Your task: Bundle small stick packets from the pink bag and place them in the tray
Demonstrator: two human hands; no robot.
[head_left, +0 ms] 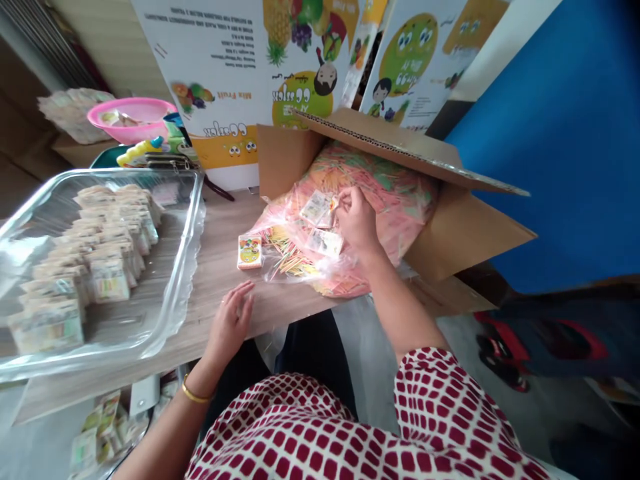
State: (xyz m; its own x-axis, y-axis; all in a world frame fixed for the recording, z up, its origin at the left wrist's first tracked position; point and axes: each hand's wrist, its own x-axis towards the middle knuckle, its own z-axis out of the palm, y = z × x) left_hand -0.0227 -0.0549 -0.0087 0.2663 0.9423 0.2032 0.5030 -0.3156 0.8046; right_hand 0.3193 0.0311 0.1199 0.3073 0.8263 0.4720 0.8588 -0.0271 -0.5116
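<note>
My right hand (356, 217) is over the plastic bag of coloured sticks (390, 213), its fingers pinched on the edge of a small packet (317, 208). Just below that lies another small packet (326, 244) on the clear plastic. Loose coloured sticks (290, 257) spill at the bag's mouth. My left hand (234, 313) rests by the table's front edge with nothing in it, fingers extended. A small printed box (249, 252) stands on the table (215, 230) beyond my left hand, beside the loose sticks.
A clear tray (193, 220) with rows of filled packets (110, 267) takes up the left. The open cardboard box (440, 233) holds the bag at the right. Behind are printed cartons (240, 60) and a pink basin (130, 119). A blue surface (565, 147) rises at far right.
</note>
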